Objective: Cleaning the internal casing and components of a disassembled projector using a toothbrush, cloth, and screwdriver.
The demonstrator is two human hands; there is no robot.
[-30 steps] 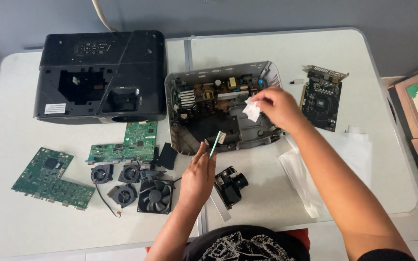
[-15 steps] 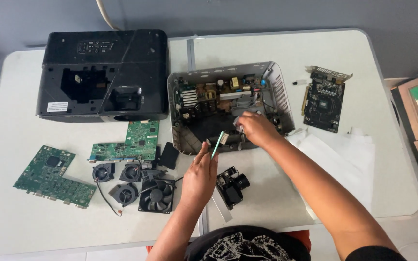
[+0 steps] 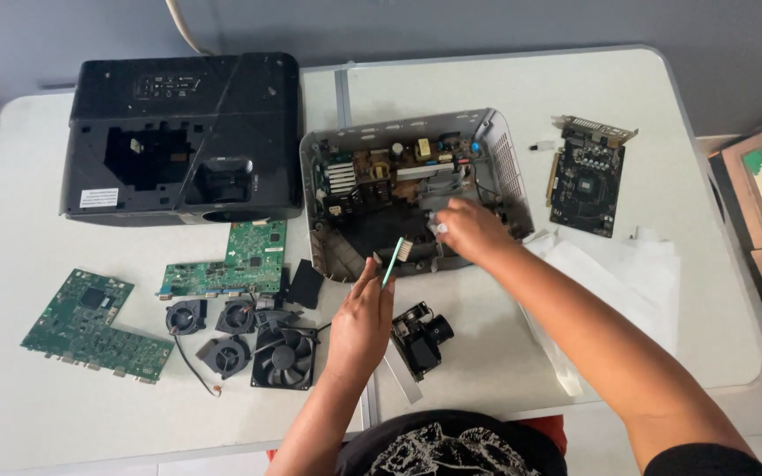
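Overhead, white table (image 3: 504,88) (grey wall (image 3: 451,22))

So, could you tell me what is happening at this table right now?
A person is working on an opened grey projector chassis. The left hand holds a small green-handled brush at its front edge, while the right hand presses a small white wipe inside it. Around lie the black projector cover, green circuit boards, cooling fans, a lens unit and a graphics card.

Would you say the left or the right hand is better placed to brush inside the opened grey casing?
Left, probably: the left hand holds the small brush at the grey casing front edge, while the right hand holds a white wipe inside.
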